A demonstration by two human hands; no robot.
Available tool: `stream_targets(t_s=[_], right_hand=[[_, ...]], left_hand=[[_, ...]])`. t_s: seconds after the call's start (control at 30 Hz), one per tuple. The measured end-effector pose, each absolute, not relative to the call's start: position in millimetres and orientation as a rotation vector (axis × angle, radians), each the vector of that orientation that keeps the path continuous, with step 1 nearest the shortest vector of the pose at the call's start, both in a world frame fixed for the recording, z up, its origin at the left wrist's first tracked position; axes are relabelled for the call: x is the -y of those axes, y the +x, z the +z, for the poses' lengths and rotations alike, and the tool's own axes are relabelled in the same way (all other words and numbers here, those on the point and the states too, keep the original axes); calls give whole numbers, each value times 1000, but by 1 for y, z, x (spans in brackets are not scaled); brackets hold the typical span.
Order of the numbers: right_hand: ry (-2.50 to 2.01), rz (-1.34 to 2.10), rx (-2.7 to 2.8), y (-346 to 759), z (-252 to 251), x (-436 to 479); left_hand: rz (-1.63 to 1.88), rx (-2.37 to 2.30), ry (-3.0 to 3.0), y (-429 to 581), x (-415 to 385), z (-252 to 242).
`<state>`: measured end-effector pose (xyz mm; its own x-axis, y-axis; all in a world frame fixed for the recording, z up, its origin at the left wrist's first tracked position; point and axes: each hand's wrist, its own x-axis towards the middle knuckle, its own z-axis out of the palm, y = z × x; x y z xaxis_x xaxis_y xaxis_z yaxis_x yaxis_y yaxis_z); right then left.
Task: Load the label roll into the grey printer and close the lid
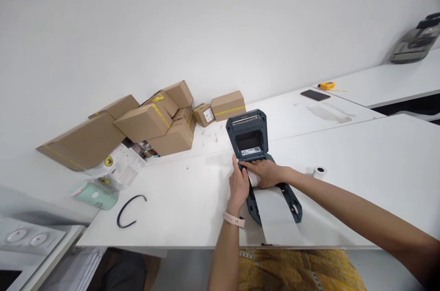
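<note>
A dark blue-grey label printer (248, 127) stands near the table's front edge, its lid raised. Along its left side my left hand (239, 184) holds the housing, index finger pointing up and thumb at the rim. My right hand (263, 172) reaches into the open printer, its fingers stretched over a white label roll (253, 178); they hide much of the roll. From the roll a wide strip of white label paper (277, 213) runs out toward me, down to the table edge. A small white roll (319, 172) with a black core lies right of the printer, behind my right forearm.
Cardboard boxes (144, 122) are piled at the back left by the wall. Nearer lie plastic packets (125, 167), a mint-green pouch (98, 195) and a black curved band (120, 215). A phone (315, 95), a yellow tape measure (326, 85) and a large clear jug (414, 46) are at the right.
</note>
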<state>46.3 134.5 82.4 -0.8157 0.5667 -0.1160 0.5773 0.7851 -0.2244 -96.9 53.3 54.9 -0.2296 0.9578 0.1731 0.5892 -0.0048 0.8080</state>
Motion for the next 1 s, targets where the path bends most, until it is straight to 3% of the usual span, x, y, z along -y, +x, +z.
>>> stream_targets(t_s=[0.4, 0.73, 0.87, 1.0], right_hand=[[834, -750, -2846, 56, 96, -150], [576, -1148, -2867, 102, 155, -142], [747, -1356, -2939, 165, 168, -143], [1149, -1346, -2931, 206, 149, -151]], left_hand=[[1012, -1769, 1643, -118, -58, 64], [951, -1712, 1606, -117, -56, 63], [955, -1691, 1608, -117, -56, 60], [948, -1671, 1643, -117, -58, 57]])
